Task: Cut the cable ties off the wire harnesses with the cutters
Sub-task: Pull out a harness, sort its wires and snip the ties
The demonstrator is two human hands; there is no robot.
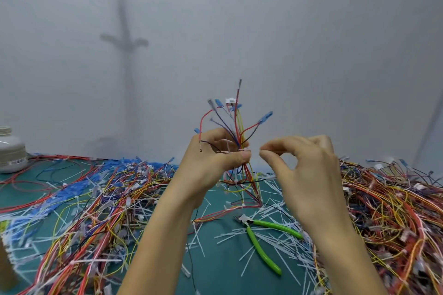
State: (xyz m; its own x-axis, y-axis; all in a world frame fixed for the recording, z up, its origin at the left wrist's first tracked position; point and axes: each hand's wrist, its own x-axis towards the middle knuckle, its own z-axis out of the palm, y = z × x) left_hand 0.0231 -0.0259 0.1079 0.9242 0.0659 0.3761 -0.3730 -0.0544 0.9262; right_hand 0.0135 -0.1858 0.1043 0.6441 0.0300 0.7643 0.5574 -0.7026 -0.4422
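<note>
My left hand (215, 153) grips a wire harness (236, 124) upright above the table, its coloured wires and blue terminals fanning upward. A white cable tie (245, 150) wraps the bundle right at my left thumb. My right hand (304, 165) is just to the right of it, thumb and forefinger pinched together on the tie's thin pale tail. The cutters (261, 239), with green handles, lie untouched on the green mat below my right hand, jaws pointing up-left.
Heaps of tangled coloured harnesses (100, 206) cover the left of the green mat (215, 270), and another heap (395, 211) fills the right. Cut white tie pieces (282, 242) litter the middle. A white jar (10, 151) stands at far left.
</note>
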